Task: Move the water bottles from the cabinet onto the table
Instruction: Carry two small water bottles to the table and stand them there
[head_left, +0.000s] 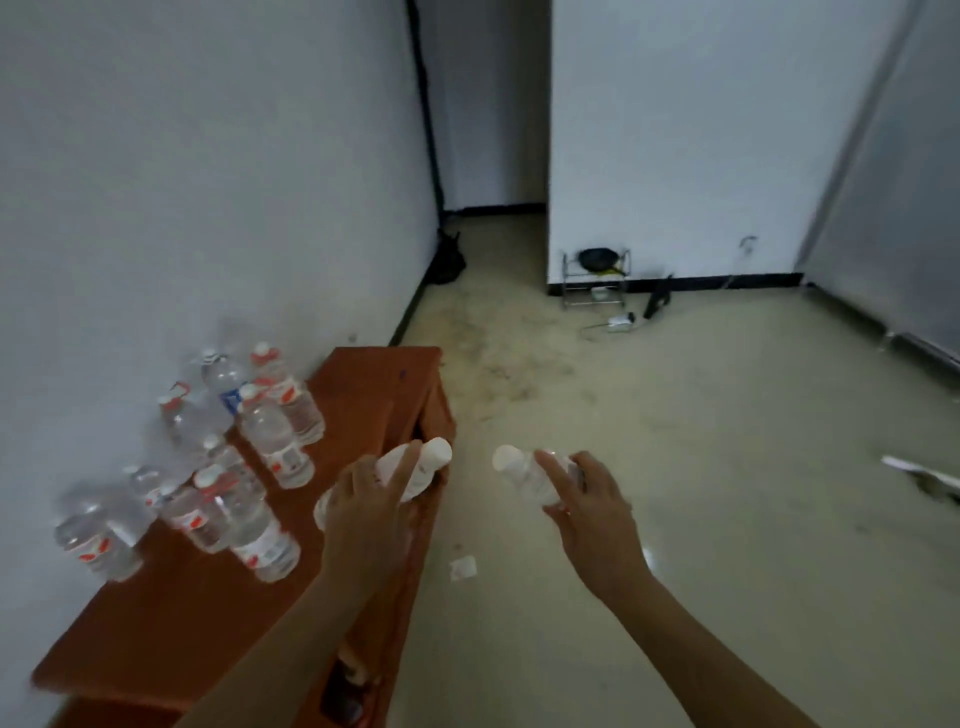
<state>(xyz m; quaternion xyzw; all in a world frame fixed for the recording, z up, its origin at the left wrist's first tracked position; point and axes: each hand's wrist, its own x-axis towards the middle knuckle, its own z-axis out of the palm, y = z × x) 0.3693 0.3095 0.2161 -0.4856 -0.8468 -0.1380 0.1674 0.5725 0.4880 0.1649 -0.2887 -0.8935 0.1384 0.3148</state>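
Observation:
My left hand (371, 506) grips a clear water bottle (421, 465) with a white cap, tilted, over the right edge of the orange-brown table (363, 384). My right hand (587, 499) holds a second white-capped bottle (522, 470), tilted, out over the floor to the right of the table. Several clear bottles with red or blue labels (270, 441) stand upright in a cluster on the table's left side along the wall. The cabinet is not clearly in view; a dark opening (348, 691) shows under the table's edge below my left arm.
A white wall runs along the table's left. The beige floor (675, 441) stretches to the right, with a scrap of paper (462, 567) near the table. A small metal rack with a black pan (597, 275) stands by the far wall. A corridor opens at the back.

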